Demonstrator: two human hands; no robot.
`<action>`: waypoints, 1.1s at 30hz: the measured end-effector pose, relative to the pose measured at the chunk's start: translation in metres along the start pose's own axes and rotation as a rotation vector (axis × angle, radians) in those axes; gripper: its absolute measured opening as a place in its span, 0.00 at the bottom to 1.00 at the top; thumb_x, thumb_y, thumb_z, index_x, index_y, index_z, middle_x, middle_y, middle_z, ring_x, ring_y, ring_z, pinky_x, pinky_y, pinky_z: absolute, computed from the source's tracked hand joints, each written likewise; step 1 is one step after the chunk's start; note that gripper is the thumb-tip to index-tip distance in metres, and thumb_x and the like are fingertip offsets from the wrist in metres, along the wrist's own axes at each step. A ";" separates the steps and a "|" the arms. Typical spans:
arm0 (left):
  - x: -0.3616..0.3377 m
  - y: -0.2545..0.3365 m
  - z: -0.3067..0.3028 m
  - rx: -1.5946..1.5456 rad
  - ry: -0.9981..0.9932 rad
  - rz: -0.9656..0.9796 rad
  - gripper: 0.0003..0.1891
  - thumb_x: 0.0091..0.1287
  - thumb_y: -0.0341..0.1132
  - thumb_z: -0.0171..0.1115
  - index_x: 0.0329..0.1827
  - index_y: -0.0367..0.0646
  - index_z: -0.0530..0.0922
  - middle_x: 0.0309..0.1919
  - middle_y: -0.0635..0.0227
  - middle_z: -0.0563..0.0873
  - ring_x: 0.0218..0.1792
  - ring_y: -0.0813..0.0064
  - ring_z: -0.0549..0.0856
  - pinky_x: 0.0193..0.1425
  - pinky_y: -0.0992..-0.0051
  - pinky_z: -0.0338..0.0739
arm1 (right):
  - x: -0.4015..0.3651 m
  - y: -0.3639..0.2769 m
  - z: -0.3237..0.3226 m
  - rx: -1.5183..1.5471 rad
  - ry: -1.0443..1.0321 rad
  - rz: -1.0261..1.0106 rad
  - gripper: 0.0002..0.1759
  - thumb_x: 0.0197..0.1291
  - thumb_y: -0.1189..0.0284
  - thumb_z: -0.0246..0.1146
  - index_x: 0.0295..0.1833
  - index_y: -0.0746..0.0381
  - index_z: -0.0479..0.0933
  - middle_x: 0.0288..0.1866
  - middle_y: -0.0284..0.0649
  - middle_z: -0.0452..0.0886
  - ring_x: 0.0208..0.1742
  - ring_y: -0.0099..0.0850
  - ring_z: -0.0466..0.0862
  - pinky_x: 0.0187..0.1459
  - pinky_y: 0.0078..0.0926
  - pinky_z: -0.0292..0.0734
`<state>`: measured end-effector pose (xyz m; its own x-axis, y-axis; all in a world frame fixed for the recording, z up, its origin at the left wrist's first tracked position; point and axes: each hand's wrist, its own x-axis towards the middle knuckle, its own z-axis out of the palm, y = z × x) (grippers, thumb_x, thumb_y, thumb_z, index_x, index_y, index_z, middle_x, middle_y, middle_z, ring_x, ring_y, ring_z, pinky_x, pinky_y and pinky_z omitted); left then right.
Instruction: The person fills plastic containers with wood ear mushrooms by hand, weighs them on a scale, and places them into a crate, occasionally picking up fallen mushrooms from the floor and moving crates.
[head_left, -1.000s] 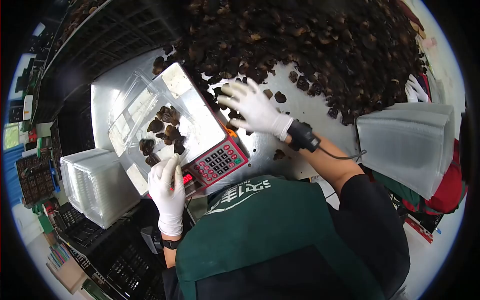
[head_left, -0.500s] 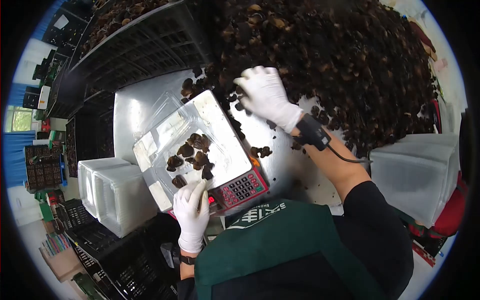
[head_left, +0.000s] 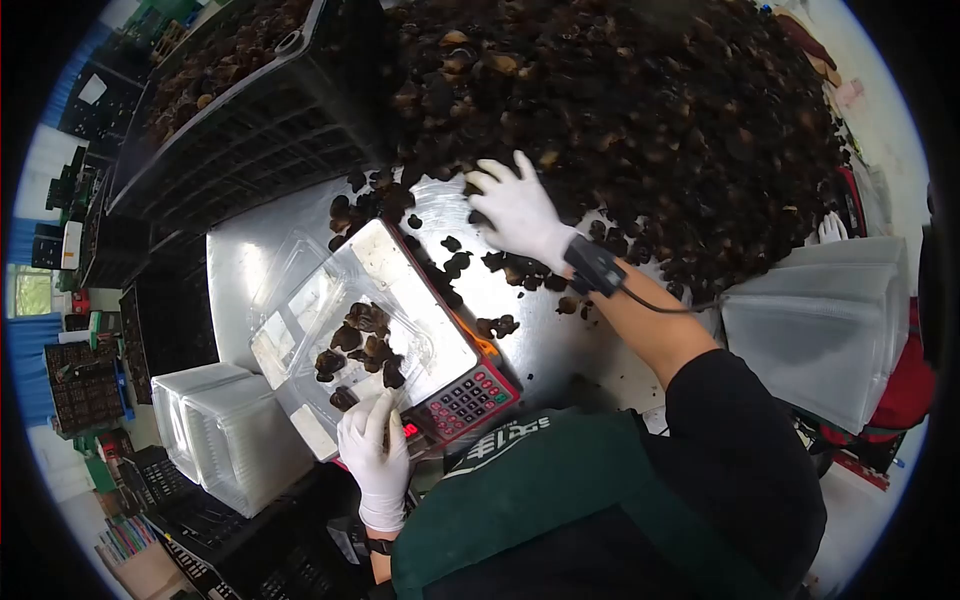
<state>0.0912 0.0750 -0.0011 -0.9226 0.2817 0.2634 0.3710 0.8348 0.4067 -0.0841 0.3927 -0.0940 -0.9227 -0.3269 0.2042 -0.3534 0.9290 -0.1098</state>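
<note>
My left hand [head_left: 373, 452], in a white glove, is closed at the near edge of a digital scale [head_left: 462, 402], beside its lit red display. A brown sliver, seemingly a wood ear mushroom [head_left: 387, 433], shows between thumb and fingers. On the scale's plate lies a clear plastic tray [head_left: 300, 325] with several dark wood ear mushrooms [head_left: 368, 319] in it. My right hand [head_left: 520, 213], also gloved, has its fingers spread at the near edge of a large heap of wood ear mushrooms [head_left: 640, 120]. Dark pieces lie under its fingertips, partly hidden.
Stacked clear trays stand at left [head_left: 230, 430] and right [head_left: 820, 335]. A black crate [head_left: 250, 150] holding more mushrooms is at the upper left of the metal table [head_left: 235, 270]. Loose pieces [head_left: 497, 327] lie beside the scale. Another white-gloved hand [head_left: 832, 228] shows at far right.
My right hand has shifted slightly down over the heap's edge, its fingers more spread. More loose pieces show between it and the scale. My left hand stays by the display; the view has shifted.
</note>
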 end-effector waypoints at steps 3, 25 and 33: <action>-0.001 -0.002 0.002 -0.002 -0.002 0.013 0.16 0.59 0.22 0.68 0.51 0.43 0.83 0.43 0.62 0.86 0.44 0.60 0.84 0.52 0.63 0.76 | -0.054 0.014 -0.017 0.075 0.051 0.114 0.28 0.46 0.62 0.73 0.57 0.50 0.82 0.72 0.40 0.72 0.78 0.40 0.64 0.73 0.65 0.57; -0.009 0.000 -0.011 -0.023 0.012 0.099 0.21 0.61 0.18 0.65 0.58 0.39 0.81 0.51 0.58 0.84 0.52 0.57 0.83 0.58 0.63 0.76 | -0.154 0.020 -0.031 0.176 0.251 0.533 0.51 0.43 0.55 0.77 0.77 0.39 0.66 0.83 0.49 0.53 0.79 0.52 0.60 0.69 0.55 0.66; 0.001 0.013 -0.009 -0.019 -0.019 0.122 0.19 0.61 0.17 0.65 0.56 0.38 0.82 0.52 0.57 0.84 0.54 0.56 0.83 0.59 0.63 0.77 | -0.110 0.048 -0.021 0.162 0.085 0.359 0.27 0.50 0.58 0.74 0.59 0.46 0.82 0.72 0.41 0.72 0.63 0.44 0.78 0.54 0.42 0.82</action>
<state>0.0963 0.0820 0.0125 -0.8723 0.3896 0.2956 0.4824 0.7848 0.3892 0.0034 0.4770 -0.1017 -0.9784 0.0349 0.2036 -0.0371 0.9400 -0.3391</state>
